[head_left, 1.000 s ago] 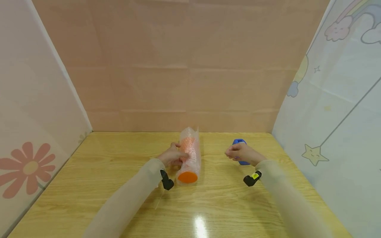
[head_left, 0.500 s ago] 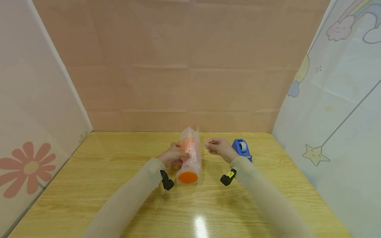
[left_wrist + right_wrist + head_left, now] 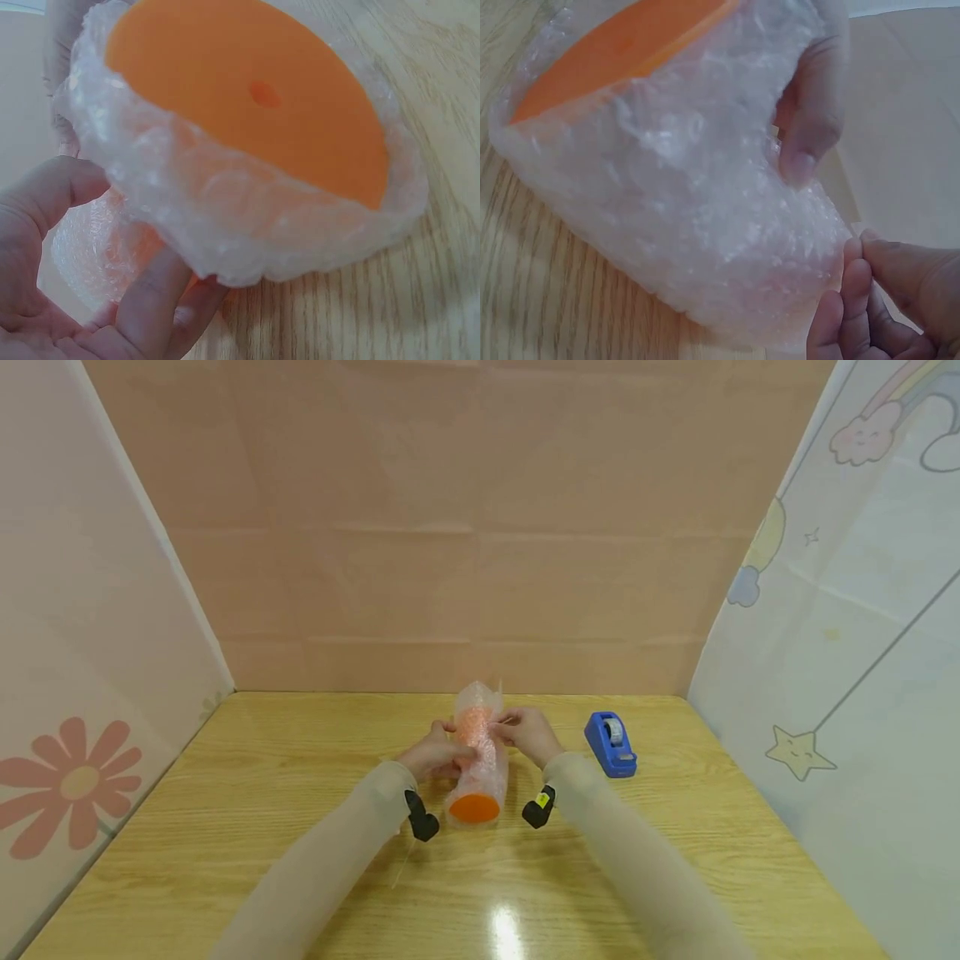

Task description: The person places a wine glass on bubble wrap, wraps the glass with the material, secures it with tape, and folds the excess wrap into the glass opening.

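A roll of bubble wrap (image 3: 489,781) lies lengthwise on the table around an orange cylinder, whose flat orange end (image 3: 474,808) faces me. My left hand (image 3: 431,755) grips the roll from its left side, thumb on top. In the left wrist view, the fingers (image 3: 154,300) of that hand curl under the wrap. My right hand (image 3: 527,735) is at the roll's right upper side, thumb and forefinger pinched together. Between those fingertips (image 3: 857,276) in the right wrist view is a thin clear sliver, seemingly a piece of tape; most of it is hidden.
A blue tape dispenser (image 3: 611,745) with a roll of clear tape stands to the right of my right hand on the wooden table (image 3: 262,827). A brown backdrop (image 3: 472,568) rises behind the table, with patterned panels at both sides.
My right hand has moved left from the tape dispenser to the bubble-wrapped roll, leaving the dispenser in full view. The left hand and the roll have hardly moved.
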The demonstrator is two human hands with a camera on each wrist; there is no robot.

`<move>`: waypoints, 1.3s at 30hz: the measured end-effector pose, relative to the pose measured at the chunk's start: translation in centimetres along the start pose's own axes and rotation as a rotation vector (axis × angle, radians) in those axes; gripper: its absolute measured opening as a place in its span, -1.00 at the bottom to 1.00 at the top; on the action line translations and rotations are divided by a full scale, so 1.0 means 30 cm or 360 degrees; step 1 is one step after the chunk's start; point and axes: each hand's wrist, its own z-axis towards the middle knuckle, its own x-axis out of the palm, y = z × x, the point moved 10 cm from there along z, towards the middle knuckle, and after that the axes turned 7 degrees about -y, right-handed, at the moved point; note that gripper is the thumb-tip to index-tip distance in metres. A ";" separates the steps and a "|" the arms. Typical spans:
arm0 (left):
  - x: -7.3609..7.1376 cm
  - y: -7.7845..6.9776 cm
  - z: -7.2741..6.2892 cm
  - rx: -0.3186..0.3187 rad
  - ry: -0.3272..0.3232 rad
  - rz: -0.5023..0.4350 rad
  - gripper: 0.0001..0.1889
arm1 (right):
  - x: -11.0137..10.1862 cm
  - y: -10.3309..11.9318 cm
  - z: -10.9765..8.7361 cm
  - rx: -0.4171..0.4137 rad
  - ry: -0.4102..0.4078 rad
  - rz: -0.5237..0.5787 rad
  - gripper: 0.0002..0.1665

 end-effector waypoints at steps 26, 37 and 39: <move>0.008 0.003 0.007 -0.0013 -0.0013 0.0021 -0.17 | -0.014 -0.036 0.019 0.0152 -0.0003 0.0143 -0.80; 0.010 -0.003 0.002 -0.0020 -0.0011 -0.0029 -0.20 | 0.000 -0.044 0.030 0.0160 -0.0014 0.0194 -0.85; 0.009 -0.003 0.002 -0.0022 -0.0013 -0.0039 -0.19 | 0.001 -0.040 0.030 0.0162 -0.0008 0.0195 -0.86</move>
